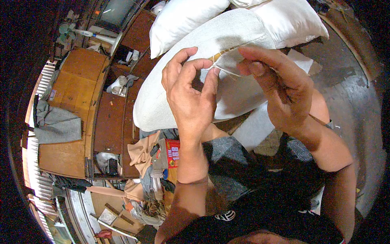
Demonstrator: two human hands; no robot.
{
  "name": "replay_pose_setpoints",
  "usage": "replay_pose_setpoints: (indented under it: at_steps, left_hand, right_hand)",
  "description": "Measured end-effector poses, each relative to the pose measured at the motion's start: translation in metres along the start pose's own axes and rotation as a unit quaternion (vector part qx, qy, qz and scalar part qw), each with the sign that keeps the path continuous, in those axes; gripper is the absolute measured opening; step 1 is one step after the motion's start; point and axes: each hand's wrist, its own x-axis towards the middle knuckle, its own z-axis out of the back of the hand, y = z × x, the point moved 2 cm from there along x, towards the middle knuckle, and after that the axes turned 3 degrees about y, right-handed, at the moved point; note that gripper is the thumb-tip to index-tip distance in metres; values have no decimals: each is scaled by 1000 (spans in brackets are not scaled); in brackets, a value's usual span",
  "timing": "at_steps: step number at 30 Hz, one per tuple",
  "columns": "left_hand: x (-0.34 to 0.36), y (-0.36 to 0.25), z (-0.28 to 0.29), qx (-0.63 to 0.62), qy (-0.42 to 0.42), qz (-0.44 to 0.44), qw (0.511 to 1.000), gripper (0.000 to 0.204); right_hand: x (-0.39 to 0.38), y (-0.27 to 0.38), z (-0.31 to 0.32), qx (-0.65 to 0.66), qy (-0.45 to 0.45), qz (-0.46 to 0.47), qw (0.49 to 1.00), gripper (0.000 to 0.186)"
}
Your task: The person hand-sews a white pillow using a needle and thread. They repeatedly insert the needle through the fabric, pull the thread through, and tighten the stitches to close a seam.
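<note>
A large pale grey fabric cushion point(162, 97) lies in front of me, with a gap in its seam point(221, 53) where yellowish filling shows between stitches. White thread point(226, 71) runs from the seam's left end toward the right. My left hand point(187, 95) pinches that thread between thumb and forefinger beside the gap, its other fingers curled loosely above. To the right, my right hand point(286, 91) is closed, thumb against fingers, over the cushion's right part. The thread leads to its fingertips; whether a needle is there I cannot make out.
White pillows point(185, 24) are stacked beyond the cushion. A brown wooden cabinet point(75, 81) with a grey cloth point(59, 124) over it stands at left. Beside my left forearm lie a red-labelled package point(172, 152) and tan cloth point(142, 156). Grey floor point(349, 110) extends at right.
</note>
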Motion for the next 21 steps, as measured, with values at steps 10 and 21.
replay_pose_setpoints:
  at_steps: [10,21]
  left_hand:
    - [-1,3,3,10,7,0,1000,17]
    - [-2,9,-4,-23,-10,-2,1000,16]
  right_hand:
    - [4,-3,-3,49,-8,-78,996,25]
    - [-12,15,-14,84,38,-64,994,30]
